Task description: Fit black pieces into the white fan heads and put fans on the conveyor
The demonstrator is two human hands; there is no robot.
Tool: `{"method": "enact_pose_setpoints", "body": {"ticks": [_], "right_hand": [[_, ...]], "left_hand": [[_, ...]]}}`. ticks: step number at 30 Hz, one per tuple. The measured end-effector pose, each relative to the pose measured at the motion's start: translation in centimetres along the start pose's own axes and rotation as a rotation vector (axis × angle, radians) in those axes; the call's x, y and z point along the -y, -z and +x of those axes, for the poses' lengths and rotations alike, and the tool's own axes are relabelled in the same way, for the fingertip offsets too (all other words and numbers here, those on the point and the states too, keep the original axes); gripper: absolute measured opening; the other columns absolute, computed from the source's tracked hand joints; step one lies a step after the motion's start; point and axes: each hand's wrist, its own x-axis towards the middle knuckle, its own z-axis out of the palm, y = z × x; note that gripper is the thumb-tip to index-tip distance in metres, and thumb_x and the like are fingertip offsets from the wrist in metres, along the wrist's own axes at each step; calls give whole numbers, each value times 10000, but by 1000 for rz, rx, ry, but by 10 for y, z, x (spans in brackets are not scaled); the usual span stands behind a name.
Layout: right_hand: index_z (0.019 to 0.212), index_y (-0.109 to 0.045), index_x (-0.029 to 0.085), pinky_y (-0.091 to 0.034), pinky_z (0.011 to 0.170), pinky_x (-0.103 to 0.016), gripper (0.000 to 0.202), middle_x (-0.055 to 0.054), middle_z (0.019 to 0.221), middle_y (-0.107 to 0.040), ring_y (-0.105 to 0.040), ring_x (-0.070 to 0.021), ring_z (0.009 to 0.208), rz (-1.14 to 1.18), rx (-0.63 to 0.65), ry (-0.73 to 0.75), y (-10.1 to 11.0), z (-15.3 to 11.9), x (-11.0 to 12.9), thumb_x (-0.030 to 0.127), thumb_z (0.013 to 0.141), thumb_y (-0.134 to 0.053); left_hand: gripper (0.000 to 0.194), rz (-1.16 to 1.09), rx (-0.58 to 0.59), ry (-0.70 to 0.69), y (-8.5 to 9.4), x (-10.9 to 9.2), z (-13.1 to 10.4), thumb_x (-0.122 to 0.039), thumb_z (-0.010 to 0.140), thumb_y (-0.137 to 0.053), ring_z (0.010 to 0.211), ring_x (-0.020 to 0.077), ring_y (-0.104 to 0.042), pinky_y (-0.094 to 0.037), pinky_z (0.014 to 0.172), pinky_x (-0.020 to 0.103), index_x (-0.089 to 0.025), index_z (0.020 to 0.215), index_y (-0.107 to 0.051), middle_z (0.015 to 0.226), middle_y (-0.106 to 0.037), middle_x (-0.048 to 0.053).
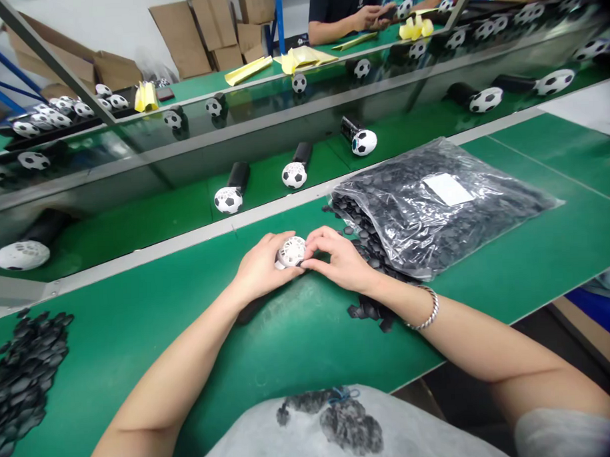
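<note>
A small white football-patterned ball [292,251] with open cut-outs sits in my left hand [263,268], whose fingers wrap round it. A dark handle-like part [250,312] shows below that wrist; whether it joins the ball is hidden. My right hand [336,257] touches the ball's right side, thumb and fingertips closed together; anything between them is too small to make out. Close by on the right, loose black flat pieces [368,234] spill from a clear plastic bag [434,204] filled with the same pieces.
Another pile of black pieces [27,375] lies at the left of the green table [153,340]. Beyond the metal rail [185,231], a green belt [184,199] carries several football-headed items with black handles [228,200]. A person's hands [372,17] are across the line, near yellow sheets [306,57].
</note>
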Motion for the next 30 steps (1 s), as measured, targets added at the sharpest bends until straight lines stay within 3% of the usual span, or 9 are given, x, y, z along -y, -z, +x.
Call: {"method": "enact_pose_setpoints", "body": {"ticks": [3,7,10,14,17,22,26,30], "right_hand": [[924,-531,191,-490,790,-333,233,-65,1076,-555,-523,-200,1031,111,33,-86,-3,1,-2,195,732,-663],[986,-497,182,-514,696,-289,311,-58,1046,-574,-557,-185,972,182,41,-156,-7,5,-3,201,723,-661],[956,-526,168,-506,663,-263,295,-51,991,-598,-579,-177,919,152,93,-189,4,11,-7,224,711,-680],[855,-621,148,-469,720,-306,116,-62,894,-612,-593,-156,732,-317,83,-276,39,16,-19,238,782,-624],[890,-660,142,-443,728,-313,126,-98,916,-617,-585,-207,810,-671,146,-344,55,17,-25,197,783,-620],[811,-662,103,-411,677,-317,180,-146,835,-620,-563,-251,835,-956,317,-196,39,14,-16,106,835,-484],[874,-625,58,-395,663,-347,184,-177,836,-602,-557,-279,809,-1098,287,-162,26,16,-15,66,822,-449],[884,-637,85,-407,698,-335,206,-144,833,-609,-567,-251,815,-962,221,-166,34,17,-23,101,861,-433]], "left_hand": [[588,-6,-31,-1,-1,-1,2,-429,674,-659,923,231,-568,-467,725,317,-235,1202,-491,1048,-569,47],[545,-1,-55,19,-3,-1,4,-432,663,-669,897,228,-575,-461,680,299,-260,1158,-521,1002,-580,29],[575,9,-40,14,-4,0,3,-431,667,-664,930,232,-572,-467,713,311,-266,1191,-497,1041,-576,31],[696,15,24,44,-2,1,1,-398,649,-669,1050,252,-539,-464,829,347,-238,1276,-411,1223,-527,54],[652,83,72,13,5,1,1,-287,660,-627,1107,258,-515,-437,894,360,-232,1275,-417,1281,-511,41],[660,215,76,-74,11,0,2,-103,663,-465,1139,266,-480,-402,904,413,-257,1302,-400,1289,-516,23],[668,218,73,-79,9,-1,2,-89,664,-432,1146,267,-469,-390,892,431,-257,1309,-388,1309,-500,22],[665,197,70,-85,9,-1,1,-84,668,-428,1151,261,-465,-378,904,424,-261,1308,-391,1321,-490,15]]}}
